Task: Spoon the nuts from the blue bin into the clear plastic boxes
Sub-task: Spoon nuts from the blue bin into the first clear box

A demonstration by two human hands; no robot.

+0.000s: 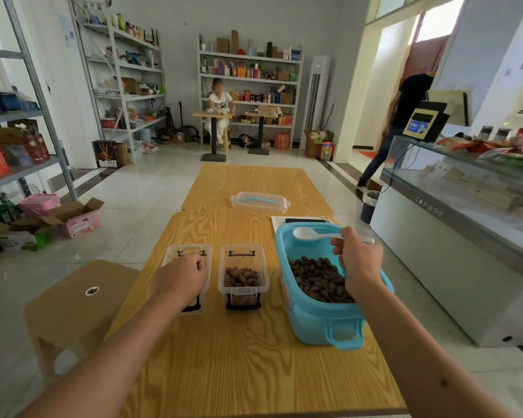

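Spoon [314, 234] is gripped in right hand [358, 260] above blue bin [320, 315], empty, ready to dip. Left hand [183, 274] steadies empty box [187, 254], fingers curled on it; 2nd box [243, 276] part-filled.

This is looking like a small shop. White metal shelves [248, 82] along the back wall are holding boxed and bottled goods, and more racks [124, 86] are lining the left side. A glass display counter [453, 188] on the right is carrying packaged snacks [495, 149] and a payment terminal [424, 122]. Opened cartons [73, 220] are sitting on the tiled floor [139, 188].
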